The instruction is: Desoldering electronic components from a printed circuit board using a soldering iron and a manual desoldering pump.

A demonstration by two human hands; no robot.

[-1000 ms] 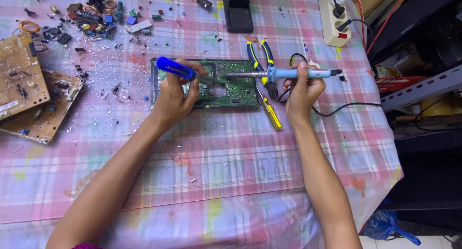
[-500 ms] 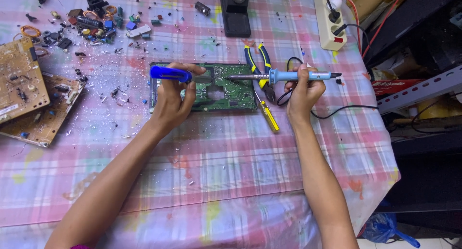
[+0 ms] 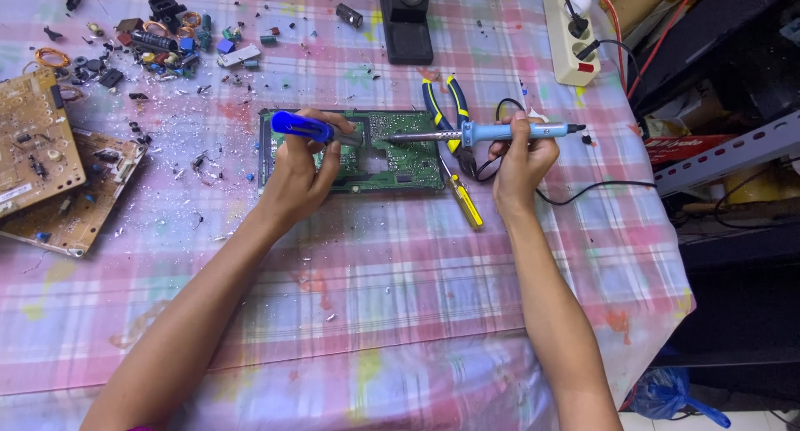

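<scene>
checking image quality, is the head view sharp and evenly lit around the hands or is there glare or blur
Head view: even, soft light, only faint shadows under the left hand and right hand; circuit board and soldering iron sharp, no glare; right edge beyond the table falls dark.

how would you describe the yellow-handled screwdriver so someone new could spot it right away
Start at the green circuit board in the middle of the pink checked tablecloth. Just off its right edge, below the right hand, lies the screwdriver, slanting down to the right. Its plain yellow handle sets it apart from the blue-and-yellow pliers above it.
</scene>
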